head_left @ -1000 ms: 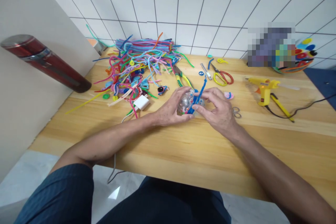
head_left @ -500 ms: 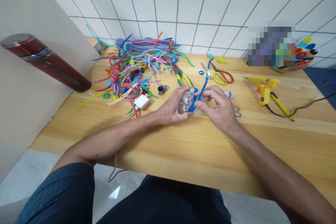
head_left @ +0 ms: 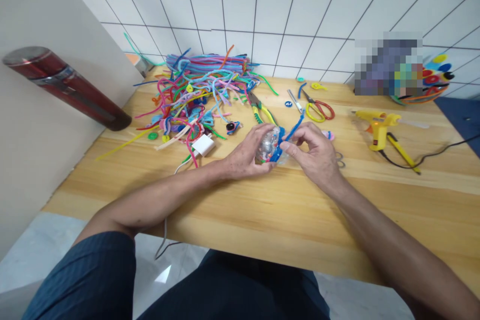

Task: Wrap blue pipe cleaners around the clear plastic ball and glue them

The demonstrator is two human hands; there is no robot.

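Note:
My left hand (head_left: 245,154) cups a clear ball (head_left: 267,144) with coloured bits inside, held just above the wooden table (head_left: 262,210). A blue pipe cleaner (head_left: 290,130) wraps round the ball's right side and its free end sticks up to the right. My right hand (head_left: 313,152) pinches that pipe cleaner against the ball with thumb and fingers. Both hands meet at the middle of the table.
A big heap of coloured pipe cleaners (head_left: 202,90) lies at the back left, with a white charger (head_left: 202,145) in front of it. Pliers (head_left: 261,110), scissors (head_left: 317,107) and a yellow glue gun (head_left: 377,127) with its cord lie behind and to the right. A red cylinder (head_left: 63,87) juts from the left wall.
My right hand has slid a little left and closed tighter on the blue pipe cleaner, bending its free end further over. The left hand and ball have hardly moved.

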